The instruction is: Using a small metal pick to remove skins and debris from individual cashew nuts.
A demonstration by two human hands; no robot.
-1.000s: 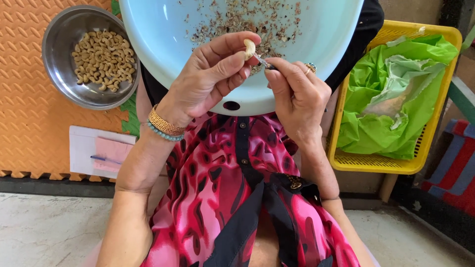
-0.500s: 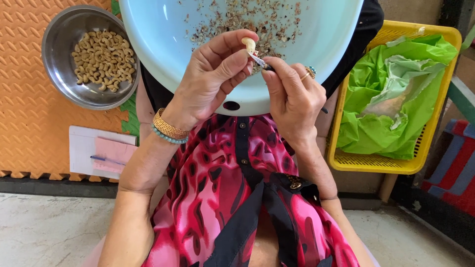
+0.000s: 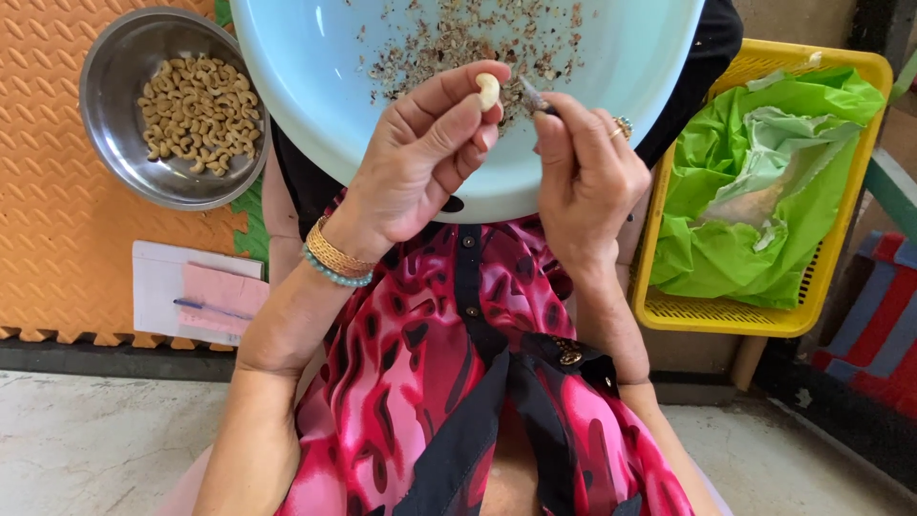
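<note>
My left hand (image 3: 420, 158) pinches a pale peeled cashew nut (image 3: 488, 91) between thumb and fingers, above a light blue plastic basin (image 3: 325, 105) on my lap. Brown skin flakes and scraps (image 3: 458, 38) lie scattered in the basin. My right hand (image 3: 587, 172), wearing a ring, grips a small thin metal blade (image 3: 530, 94) whose tip points toward the nut, a short gap away from it.
A steel bowl (image 3: 119, 143) with several peeled cashews (image 3: 201, 110) sits on an orange foam mat (image 3: 48, 239) at upper left. White and pink papers with a pen (image 3: 196, 296) lie below it. A yellow plastic basket (image 3: 726, 315) holding green plastic bags (image 3: 764, 191) stands at right.
The blade tip has come off the nut and my right hand has shifted slightly right. My left hand still holds the cashew, now turned with its pale side showing.
</note>
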